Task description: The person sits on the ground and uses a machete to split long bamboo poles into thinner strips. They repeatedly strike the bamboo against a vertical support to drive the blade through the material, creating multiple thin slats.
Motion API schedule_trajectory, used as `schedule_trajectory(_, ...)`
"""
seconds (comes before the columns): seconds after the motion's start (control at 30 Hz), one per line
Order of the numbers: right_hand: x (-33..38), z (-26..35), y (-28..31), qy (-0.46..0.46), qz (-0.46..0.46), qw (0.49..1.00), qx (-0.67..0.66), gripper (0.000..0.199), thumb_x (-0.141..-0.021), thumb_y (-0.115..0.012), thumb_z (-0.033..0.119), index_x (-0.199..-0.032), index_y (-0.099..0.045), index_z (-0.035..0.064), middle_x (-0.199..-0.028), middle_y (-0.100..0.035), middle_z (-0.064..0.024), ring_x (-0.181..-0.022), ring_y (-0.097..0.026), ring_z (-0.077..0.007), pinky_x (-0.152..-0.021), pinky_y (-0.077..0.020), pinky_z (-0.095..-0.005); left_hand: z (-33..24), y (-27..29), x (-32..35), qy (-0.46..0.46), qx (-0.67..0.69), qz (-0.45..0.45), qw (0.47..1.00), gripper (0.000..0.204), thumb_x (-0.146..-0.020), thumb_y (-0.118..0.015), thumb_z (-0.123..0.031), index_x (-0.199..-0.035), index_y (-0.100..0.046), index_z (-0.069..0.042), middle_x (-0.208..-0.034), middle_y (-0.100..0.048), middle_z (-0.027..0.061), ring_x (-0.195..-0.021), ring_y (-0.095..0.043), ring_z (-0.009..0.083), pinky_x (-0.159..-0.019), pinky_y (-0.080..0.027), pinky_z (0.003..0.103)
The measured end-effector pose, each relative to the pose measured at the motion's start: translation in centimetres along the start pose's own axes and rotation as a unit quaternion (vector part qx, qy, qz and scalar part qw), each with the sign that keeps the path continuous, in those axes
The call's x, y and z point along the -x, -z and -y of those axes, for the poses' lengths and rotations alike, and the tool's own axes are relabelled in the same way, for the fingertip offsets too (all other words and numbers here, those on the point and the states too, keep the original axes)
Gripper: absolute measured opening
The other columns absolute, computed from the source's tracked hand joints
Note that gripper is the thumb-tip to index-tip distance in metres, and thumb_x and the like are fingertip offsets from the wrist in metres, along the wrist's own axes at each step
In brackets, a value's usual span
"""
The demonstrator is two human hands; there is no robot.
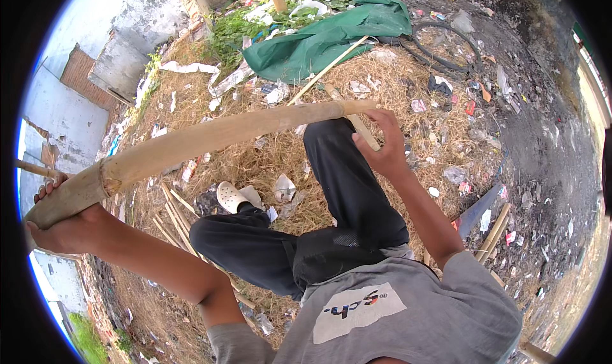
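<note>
A long pale bamboo pole (pixel 217 138) runs across in front of me, thicker at its left end and narrower at its right. My left hand (pixel 70 227) is wrapped round the thick end, just left of a node. At the narrow end, my right hand (pixel 386 141) has its thumb and fingers apart. Its fingertips are close under the pole's tip; whether they touch it I cannot tell. The pole passes over my raised knee. A short bamboo piece (pixel 366 133) lies beyond that knee, partly hidden by the right hand.
Split bamboo strips (pixel 175 227) lie at my left, and more bamboo pieces (pixel 494 236) at my right beside a grey-blue blade-like sheet (pixel 479 210). A green tarp (pixel 331 42) spreads ahead near a black hose (pixel 446 61). Litter covers the dry grass. A broken white wall (pixel 70 109) stands left.
</note>
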State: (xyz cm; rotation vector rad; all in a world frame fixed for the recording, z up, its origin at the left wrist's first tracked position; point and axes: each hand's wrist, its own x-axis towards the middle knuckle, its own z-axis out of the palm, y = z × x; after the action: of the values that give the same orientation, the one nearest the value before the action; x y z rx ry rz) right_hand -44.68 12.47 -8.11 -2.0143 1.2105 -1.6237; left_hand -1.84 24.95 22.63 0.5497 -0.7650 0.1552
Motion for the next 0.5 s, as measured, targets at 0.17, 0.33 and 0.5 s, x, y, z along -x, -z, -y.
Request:
schedule_trajectory(0.17, 20.9, -16.9, 11.6, -0.403, 0.292, 0.818, 0.288, 0.034, -0.076, -0.074, 0.03, -0.099, -0.067, 0.0054, -0.086, -0.066, -0.0181, -0.085, -0.067, -0.0332, -0.078, -0.0535, -0.0413, 2.5, -2.5, -1.1, -0.066, -0.103, -0.002, 0.992, 0.053, -0.093, -0.044, -0.05, -0.091, -0.05, 0.002, -0.075, -0.056, 0.0161, -0.07, -0.06, 0.0284, -0.076, -0.053, 0.042)
schedule_trajectory(0.33, 42.9, -14.7, 16.9, -0.473, 0.558, 0.596, 0.331, 0.056, -0.068, -0.081, 0.035, -0.109, -0.064, 0.0011, -0.102, -0.067, -0.0202, -0.097, -0.067, -0.036, -0.084, -0.0549, -0.0466, 6.6, -7.6, 6.0, -0.033, -0.11, -0.011, 0.993, 0.041, -0.094, -0.057, -0.04, -0.096, -0.052, 0.001, -0.073, -0.061, 0.015, -0.065, -0.062, 0.0243, -0.067, -0.054, 0.039)
schedule_trajectory(0.5, 51.7, -8.5, 15.6, -0.568, 0.431, 0.592, 0.376, 0.059, -0.07, -0.08, 0.032, -0.116, -0.058, 0.0016, -0.109, -0.061, -0.0194, -0.106, -0.063, -0.0373, -0.087, -0.0531, -0.0472, 15.7, -7.4, 9.3, -0.06, -0.132, 0.066, 0.987, 0.04, -0.086, -0.077, -0.03, -0.093, -0.056, 0.004, -0.071, -0.063, 0.0105, -0.06, -0.062, 0.0167, -0.054, -0.052, 0.029)
